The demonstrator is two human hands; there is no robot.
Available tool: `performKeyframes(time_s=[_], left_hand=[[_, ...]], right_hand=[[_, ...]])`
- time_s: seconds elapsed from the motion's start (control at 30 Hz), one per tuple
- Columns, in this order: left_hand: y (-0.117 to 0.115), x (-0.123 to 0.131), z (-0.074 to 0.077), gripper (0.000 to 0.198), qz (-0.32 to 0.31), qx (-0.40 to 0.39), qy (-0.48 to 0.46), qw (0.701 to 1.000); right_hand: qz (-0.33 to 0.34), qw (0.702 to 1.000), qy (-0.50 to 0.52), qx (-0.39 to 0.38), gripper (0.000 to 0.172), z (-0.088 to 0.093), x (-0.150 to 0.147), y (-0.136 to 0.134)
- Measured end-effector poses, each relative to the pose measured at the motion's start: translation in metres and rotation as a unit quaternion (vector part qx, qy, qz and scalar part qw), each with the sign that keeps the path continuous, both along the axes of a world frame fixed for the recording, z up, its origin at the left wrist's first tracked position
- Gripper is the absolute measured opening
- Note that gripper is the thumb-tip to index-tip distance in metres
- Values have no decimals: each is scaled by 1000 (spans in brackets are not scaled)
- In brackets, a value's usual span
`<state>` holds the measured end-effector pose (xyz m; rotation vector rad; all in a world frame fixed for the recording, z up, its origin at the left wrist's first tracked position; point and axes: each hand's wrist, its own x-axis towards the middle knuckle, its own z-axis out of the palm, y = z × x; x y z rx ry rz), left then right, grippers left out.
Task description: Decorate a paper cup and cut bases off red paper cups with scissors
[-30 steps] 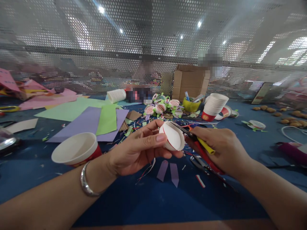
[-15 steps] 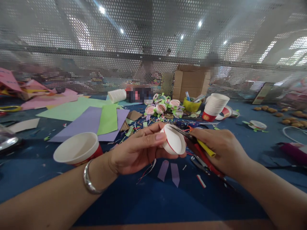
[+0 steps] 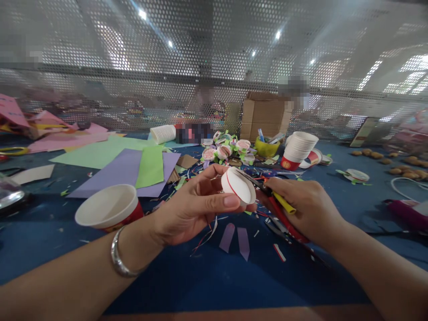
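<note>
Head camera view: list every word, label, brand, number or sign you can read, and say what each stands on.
No words, brands or numbers can be read.
Stacked cups: round gold mark on red, too small to read.
Front cup: gold marks on its red side, unreadable.
Pink paper: blurred marks, unreadable.
White cup piece: no lettering visible.

Left forearm (image 3: 67, 278): bare, lower left of the frame
Bracelet (image 3: 117, 258): silver-coloured, shiny, smooth rounded band around the left wrist (image 3: 142, 240)
Right forearm (image 3: 374, 263): bare, lower right
Left hand (image 3: 187, 207), right hand (image 3: 307, 205): ungloved
</note>
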<state>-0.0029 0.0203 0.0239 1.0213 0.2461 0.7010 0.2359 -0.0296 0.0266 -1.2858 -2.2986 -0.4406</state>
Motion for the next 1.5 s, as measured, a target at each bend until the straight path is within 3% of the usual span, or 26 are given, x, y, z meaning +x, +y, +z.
performKeyframes(time_s=[0.27, 0.5, 0.8, 0.97, 1.3, 1.5], left_hand=[[0, 0, -1, 34, -7, 7, 5, 1000], [1, 0, -2, 35, -1, 21, 25, 999], [3, 2, -4, 36, 55, 28, 28, 998], [4, 1, -4, 29, 26, 36, 14, 999], [0, 1, -2, 33, 9, 31, 9, 999], [3, -1, -2, 34, 7, 55, 29, 998]], right_hand=[[24, 999, 43, 5, 20, -11, 4, 3], [16, 999, 15, 35, 32, -15, 8, 2], [-18, 1000, 0, -11, 18, 0, 0, 2], [-7, 1000, 25, -9, 16, -1, -1, 2], [16, 999, 22, 40, 26, -7, 5, 1], [14, 999, 30, 0, 19, -3, 4, -1]])
